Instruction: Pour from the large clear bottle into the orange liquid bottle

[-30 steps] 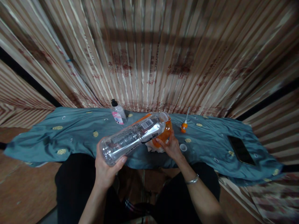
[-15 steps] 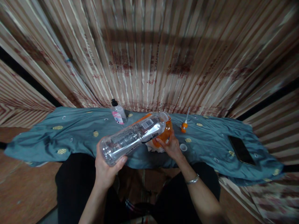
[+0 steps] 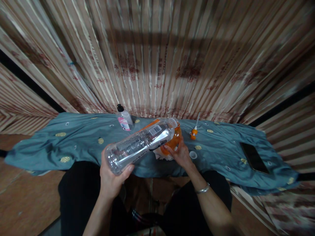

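Cloth (image 3: 86, 141), patterned blue-green, beneath clear bottle (image 3: 130, 151), striped curtains (image 3: 147, 68) behind and beside.

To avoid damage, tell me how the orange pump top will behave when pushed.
The orange pump top looks plastic, so probably light. Its thin tube may flex if pressed. With that tube sticking out, it would likely swivel on the cloth rather than roll.

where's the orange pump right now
In the head view, the orange pump lies on the cloth right of the orange bottle, just beyond the small white cap.
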The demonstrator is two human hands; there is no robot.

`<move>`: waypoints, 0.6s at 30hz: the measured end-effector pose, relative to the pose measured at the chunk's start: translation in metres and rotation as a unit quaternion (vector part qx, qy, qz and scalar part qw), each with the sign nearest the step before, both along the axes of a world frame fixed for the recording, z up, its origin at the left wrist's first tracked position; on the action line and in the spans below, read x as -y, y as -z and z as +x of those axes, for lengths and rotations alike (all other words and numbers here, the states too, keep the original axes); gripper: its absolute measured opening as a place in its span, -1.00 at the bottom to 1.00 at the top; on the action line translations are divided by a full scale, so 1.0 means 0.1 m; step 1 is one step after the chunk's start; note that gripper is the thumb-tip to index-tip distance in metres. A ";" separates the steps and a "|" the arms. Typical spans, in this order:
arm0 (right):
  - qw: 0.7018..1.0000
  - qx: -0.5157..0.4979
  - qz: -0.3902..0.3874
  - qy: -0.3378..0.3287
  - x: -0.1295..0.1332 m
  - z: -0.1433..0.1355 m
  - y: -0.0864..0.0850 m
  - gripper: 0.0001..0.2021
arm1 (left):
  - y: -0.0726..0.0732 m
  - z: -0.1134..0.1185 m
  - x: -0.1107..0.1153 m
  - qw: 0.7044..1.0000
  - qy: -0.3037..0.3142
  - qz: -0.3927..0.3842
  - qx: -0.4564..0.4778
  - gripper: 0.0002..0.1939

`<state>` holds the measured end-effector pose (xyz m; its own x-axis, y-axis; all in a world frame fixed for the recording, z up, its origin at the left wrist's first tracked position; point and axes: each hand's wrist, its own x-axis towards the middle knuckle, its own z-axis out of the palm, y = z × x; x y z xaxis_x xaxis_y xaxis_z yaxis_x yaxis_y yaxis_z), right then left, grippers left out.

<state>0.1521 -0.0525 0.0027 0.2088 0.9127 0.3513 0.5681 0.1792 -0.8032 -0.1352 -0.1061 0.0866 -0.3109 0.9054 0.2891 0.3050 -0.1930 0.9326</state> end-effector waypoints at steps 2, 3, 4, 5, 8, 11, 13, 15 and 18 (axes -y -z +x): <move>1.000 0.001 0.003 -0.002 0.00 0.00 0.00 -0.20 | 0.00 0.00 0.00 1.000 -0.001 -0.004 0.004 0.01; 1.000 0.003 0.002 -0.002 0.00 0.00 0.00 -0.20 | 0.00 0.00 0.00 1.000 -0.001 -0.006 0.005 0.02; 1.000 0.005 0.001 -0.002 0.00 0.00 0.00 -0.20 | 0.00 0.00 0.00 1.000 0.000 -0.006 0.007 0.02; 1.000 0.006 -0.001 -0.002 0.00 0.00 0.00 -0.20 | 0.00 0.00 0.00 1.000 0.001 -0.005 0.010 0.02; 1.000 0.006 -0.003 -0.001 0.00 -0.01 -0.01 -0.21 | -0.01 0.00 0.00 1.000 0.003 0.004 0.011 0.00; 1.000 0.006 0.000 -0.002 0.00 -0.01 -0.02 -0.23 | -0.01 0.01 0.00 1.000 0.001 0.009 0.002 -0.01; 1.000 0.008 0.003 0.000 0.00 -0.01 -0.01 -0.24 | -0.02 0.01 0.00 1.000 0.001 0.009 -0.003 0.00; 1.000 0.010 0.004 0.006 0.00 -0.01 0.00 -0.23 | -0.02 0.02 0.00 1.000 0.002 0.009 -0.005 -0.01; 1.000 0.008 0.001 0.009 -0.01 -0.01 0.02 -0.22 | -0.03 0.03 0.00 1.000 0.001 0.015 -0.009 -0.04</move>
